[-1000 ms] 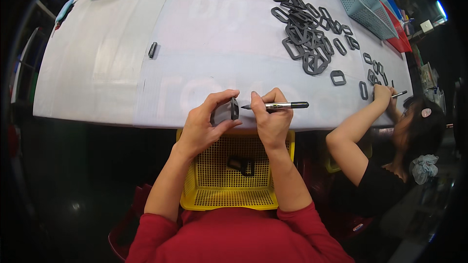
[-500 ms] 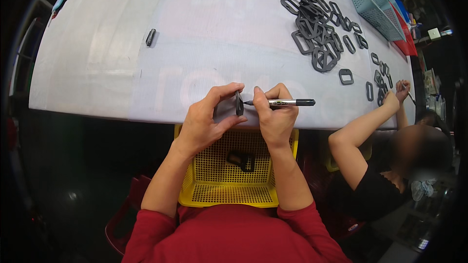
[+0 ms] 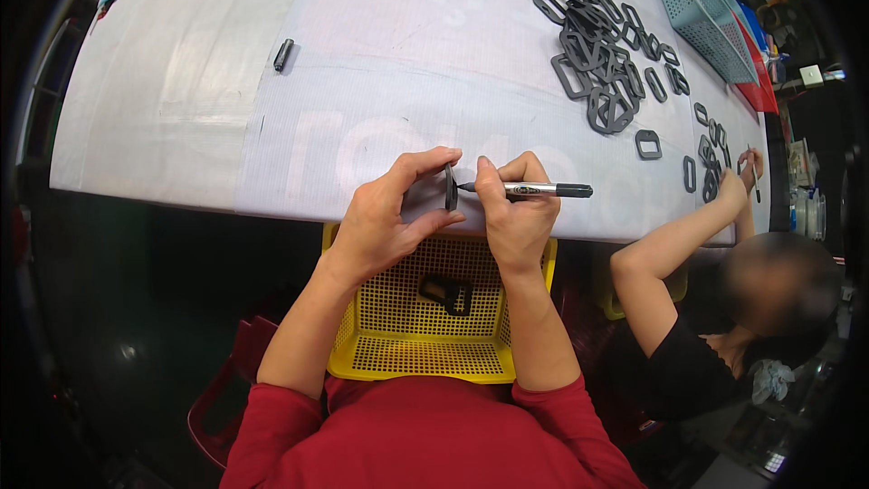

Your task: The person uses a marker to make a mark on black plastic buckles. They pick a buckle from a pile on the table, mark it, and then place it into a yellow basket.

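Between thumb and fingers, my left hand point(image 3: 378, 213) grips a black rectangular frame point(image 3: 451, 187) edge-on, just above the table's front edge. My right hand point(image 3: 520, 217) holds a silver marker point(image 3: 534, 189) with a black end, its tip pointing left at the frame. Whether the tip touches the frame or stops just short, I cannot tell. Below my hands, a yellow mesh basket point(image 3: 421, 368) sits in front of me with a few black frames point(image 3: 446, 293) in it.
A heap of black frames point(image 3: 597, 59) lies at the right on the white table point(image 3: 181, 109). A black marker cap point(image 3: 283, 55) rests at left. Beyond the heap stand blue baskets point(image 3: 701, 18). At right, a co-worker's hands point(image 3: 744, 177) work near more frames.
My view has shifted slightly, so the table's things sit a little differently. Both hands keep the same grips, frame and marker still facing each other.
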The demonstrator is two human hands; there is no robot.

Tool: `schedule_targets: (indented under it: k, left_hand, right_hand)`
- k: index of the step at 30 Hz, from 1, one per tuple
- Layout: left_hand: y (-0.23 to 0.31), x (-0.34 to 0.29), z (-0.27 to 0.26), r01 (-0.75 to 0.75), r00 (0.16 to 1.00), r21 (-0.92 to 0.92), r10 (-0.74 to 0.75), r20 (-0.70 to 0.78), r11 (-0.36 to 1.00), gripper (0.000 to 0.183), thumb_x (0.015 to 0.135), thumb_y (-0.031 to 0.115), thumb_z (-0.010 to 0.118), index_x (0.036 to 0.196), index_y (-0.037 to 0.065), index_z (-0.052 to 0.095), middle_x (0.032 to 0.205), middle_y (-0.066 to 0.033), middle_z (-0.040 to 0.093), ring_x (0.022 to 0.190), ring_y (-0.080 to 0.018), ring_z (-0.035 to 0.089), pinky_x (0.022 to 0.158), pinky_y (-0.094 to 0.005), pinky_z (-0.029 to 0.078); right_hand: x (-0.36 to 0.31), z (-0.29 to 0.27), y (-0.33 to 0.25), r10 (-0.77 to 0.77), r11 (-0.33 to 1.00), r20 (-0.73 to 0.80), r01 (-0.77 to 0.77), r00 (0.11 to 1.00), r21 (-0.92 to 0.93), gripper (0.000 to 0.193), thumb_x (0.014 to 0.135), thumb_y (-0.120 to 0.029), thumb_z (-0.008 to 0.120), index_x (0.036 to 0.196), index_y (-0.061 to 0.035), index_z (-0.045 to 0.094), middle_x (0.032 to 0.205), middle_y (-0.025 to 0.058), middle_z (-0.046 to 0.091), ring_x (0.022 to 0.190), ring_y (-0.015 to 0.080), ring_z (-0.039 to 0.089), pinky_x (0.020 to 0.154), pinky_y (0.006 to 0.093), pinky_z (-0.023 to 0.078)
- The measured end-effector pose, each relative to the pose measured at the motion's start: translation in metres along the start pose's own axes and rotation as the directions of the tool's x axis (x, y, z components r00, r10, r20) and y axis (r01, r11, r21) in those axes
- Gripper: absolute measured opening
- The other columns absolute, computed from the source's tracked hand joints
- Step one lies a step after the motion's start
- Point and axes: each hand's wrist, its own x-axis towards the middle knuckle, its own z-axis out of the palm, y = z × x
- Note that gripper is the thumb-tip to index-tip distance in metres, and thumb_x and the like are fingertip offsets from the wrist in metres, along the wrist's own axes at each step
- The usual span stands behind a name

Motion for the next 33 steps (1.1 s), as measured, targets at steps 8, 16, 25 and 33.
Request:
schedule_targets:
  k: [8,16,25,33]
  left_hand:
    - [-0.001,0.001,0.000,-0.026,1.000,0.011,0.026,-0.010,1.000,0.054,0.069,-0.005,0.071,0.117,0.004,0.046,0.118,-0.0128,0.056,0.110,-0.0214,0.055,0.092,-0.0315,0.047]
    - [0.008,0.009,-0.023,0.327,0.921,-0.517,-0.143,0.363,0.791,0.051,0.080,0.006,0.063,0.127,0.001,0.044,0.113,-0.0110,0.057,0.102,-0.0192,0.056,0.089,-0.0313,0.044]
    - [0.012,0.022,-0.015,0.140,0.989,-0.490,-0.098,0.110,0.861,0.054,0.084,0.003,0.057,0.133,0.000,0.035,0.123,-0.0142,0.051,0.111,-0.0222,0.051,0.096,-0.0363,0.040]
    - [0.005,0.017,0.000,-0.457,0.889,-0.119,0.452,-0.073,0.881,0.070,0.067,-0.003,0.072,0.130,0.004,0.040,0.127,-0.0123,0.049,0.119,-0.0258,0.047,0.100,-0.0374,0.040]
  right_hand:
    - [0.001,-0.008,0.008,-0.032,0.999,-0.014,0.033,0.999,0.030,0.023,0.079,-0.009,0.065,0.066,-0.0036,0.047,0.055,0.0000,0.052,0.048,0.0036,0.042,0.044,0.0208,0.033]
    - [0.012,-0.032,-0.007,-0.161,0.918,0.260,0.048,0.952,0.394,0.015,0.087,-0.010,0.058,0.100,-0.0034,0.062,0.088,0.0057,0.064,0.066,0.0075,0.057,0.052,0.0169,0.041]
    - [0.022,-0.033,-0.016,0.188,0.742,0.274,-0.319,0.943,0.589,0.022,0.077,-0.003,0.068,0.097,0.0004,0.059,0.079,0.0101,0.065,0.058,0.0079,0.054,0.049,0.0178,0.039]
    - [0.009,-0.015,-0.013,0.347,0.515,0.461,-0.577,0.816,0.634,0.029,0.083,-0.014,0.065,0.108,-0.0011,0.055,0.084,0.0098,0.065,0.057,0.0077,0.053,0.048,0.0178,0.038]
